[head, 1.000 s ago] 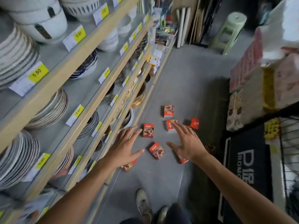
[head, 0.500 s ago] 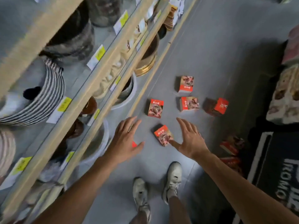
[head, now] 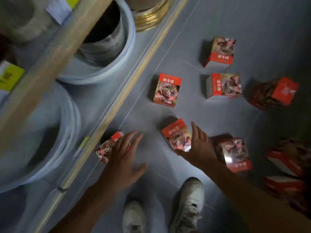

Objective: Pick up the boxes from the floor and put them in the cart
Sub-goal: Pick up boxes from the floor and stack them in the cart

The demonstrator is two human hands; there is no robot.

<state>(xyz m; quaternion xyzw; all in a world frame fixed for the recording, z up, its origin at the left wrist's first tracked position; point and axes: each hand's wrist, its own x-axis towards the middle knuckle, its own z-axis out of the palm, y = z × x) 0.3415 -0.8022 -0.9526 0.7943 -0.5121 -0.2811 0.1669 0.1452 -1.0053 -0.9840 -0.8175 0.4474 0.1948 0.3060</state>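
In the head view, red food boxes [head: 167,90] lie scattered on the grey floor [head: 218,17]. The left hand [head: 123,158], fingers spread wide, is over a box beside the shelf edge [head: 107,115]. The right hand [head: 198,148], fingers relaxed, touches the nearest box [head: 175,136].

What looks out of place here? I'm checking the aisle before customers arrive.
Red food boxes lie scattered on the grey floor at mixed angles, one mid-aisle, one against the shelf base. The left hand and right hand reach toward them.
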